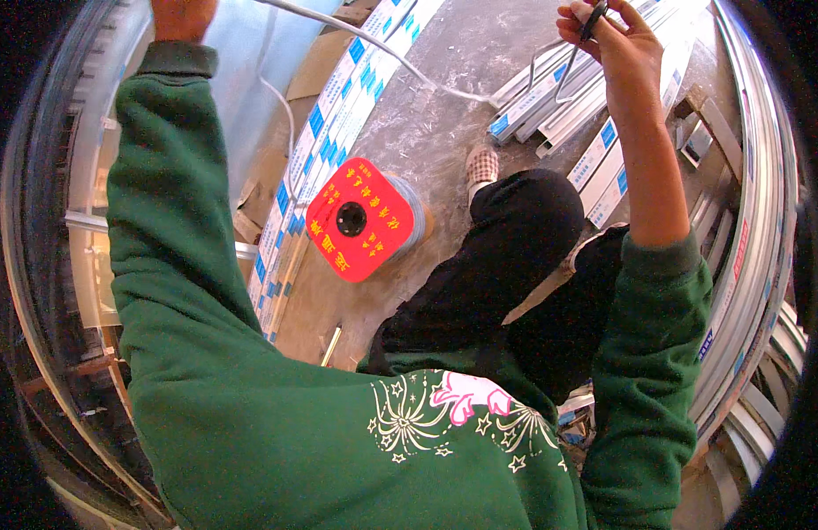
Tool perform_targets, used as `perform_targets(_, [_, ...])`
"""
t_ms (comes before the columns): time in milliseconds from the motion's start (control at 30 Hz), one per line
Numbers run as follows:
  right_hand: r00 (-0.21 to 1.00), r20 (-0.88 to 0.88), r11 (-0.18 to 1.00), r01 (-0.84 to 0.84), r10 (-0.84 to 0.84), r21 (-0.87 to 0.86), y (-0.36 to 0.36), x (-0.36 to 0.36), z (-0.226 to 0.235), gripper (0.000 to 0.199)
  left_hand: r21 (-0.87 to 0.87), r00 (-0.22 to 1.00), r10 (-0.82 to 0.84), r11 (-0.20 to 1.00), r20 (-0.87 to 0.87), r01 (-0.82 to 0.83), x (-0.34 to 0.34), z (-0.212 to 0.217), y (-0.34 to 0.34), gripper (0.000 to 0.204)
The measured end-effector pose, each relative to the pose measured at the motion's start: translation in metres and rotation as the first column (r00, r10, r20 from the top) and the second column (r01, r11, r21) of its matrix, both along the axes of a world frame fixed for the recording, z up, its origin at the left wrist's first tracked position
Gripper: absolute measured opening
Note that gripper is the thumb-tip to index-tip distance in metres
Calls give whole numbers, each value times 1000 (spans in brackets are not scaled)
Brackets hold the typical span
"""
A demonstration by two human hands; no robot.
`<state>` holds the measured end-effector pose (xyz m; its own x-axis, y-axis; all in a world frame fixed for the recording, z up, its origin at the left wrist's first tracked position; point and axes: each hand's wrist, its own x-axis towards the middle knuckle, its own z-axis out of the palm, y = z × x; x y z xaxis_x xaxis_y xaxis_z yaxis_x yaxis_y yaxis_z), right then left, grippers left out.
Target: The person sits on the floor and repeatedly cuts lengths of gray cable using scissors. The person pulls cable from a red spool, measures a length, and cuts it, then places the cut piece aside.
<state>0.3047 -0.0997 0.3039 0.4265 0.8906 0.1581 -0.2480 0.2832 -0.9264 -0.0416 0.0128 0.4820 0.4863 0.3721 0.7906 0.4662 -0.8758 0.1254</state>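
Observation:
My right hand (614, 40) is raised at the top right, its fingers curled around a black loop-shaped handle (594, 19) like that of scissors. The rest of that tool is not plain to see. At the top left my left hand (183, 19) is cut off by the picture's edge, so its fingers are hidden. A pale grey cord-like strip (382, 49) runs from near the top left down to the profiles below my right hand. Another thin strand (290, 119) hangs toward a spool with a red square flange (338, 252), which holds grey strip.
Several long white profiles with blue-marked film (537, 106) lie on the floor ahead. More film-covered lengths (325, 115) stretch along the left. Bundled profiles (745, 291) curve along the right edge. Clear sheeting (250, 49) stands at the upper left. My bent leg (524, 230) is in the middle.

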Motion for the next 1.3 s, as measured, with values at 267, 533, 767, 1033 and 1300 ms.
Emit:
perform_targets(267, [989, 129, 997, -73, 69, 26, 6, 18, -15, 24, -262, 927, -63, 964, -371, -40, 33, -91, 29, 43])
perform_targets(533, [902, 176, 916, -400, 394, 0, 12, 7, -17, 30, -880, 866, -164, -151, 472, 451, 174, -207, -4, 65])
perform_targets(767, [789, 127, 796, -578, 601, -177, -4, 14, -18, 24, -526, 538, 4, -208, 843, 825, 172, -207, 86, 34])
perform_targets(1033, [739, 304, 732, -356, 601, -580, -10, 57, -50, 20, -650, 543, 386, 245, 746, 719, 72, -143, 177, 18])
perform_targets(1300, [737, 251, 679, -361, 628, -639, -30, 66, -82, 5, -725, 606, 401, 439, 687, 532, 31, -127, 165, 31])
